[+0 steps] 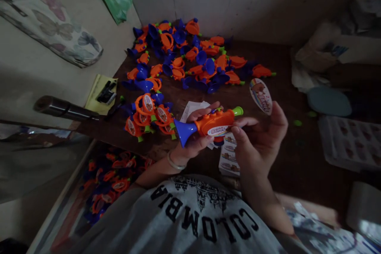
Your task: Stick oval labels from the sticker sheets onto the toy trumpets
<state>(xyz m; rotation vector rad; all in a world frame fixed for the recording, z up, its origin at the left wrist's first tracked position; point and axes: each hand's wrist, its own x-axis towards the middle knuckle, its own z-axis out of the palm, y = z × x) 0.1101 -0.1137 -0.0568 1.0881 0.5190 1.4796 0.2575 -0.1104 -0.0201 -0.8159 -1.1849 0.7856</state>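
Observation:
My left hand (193, 147) is closed round an orange toy trumpet (218, 121) with a blue bell and a green mouthpiece. The trumpet lies sideways, bell to the left, with an oval printed label on its near side. At the right end of that label, the thumb and a finger of my right hand (260, 147) come together against the toy. A loose oval sticker (260, 96) clings to a raised fingertip of the same hand. Below the trumpet, partly hidden by my right hand, lies a sheet of stickers (228, 160).
Many toy trumpets (178, 53) are heaped at the back of the dark table. Several labelled trumpets (149, 115) sit left of my hands; more fill a box (111, 182) below. A dark cylinder (65, 109) juts in from the left. At right stands a clear plastic container (351, 143).

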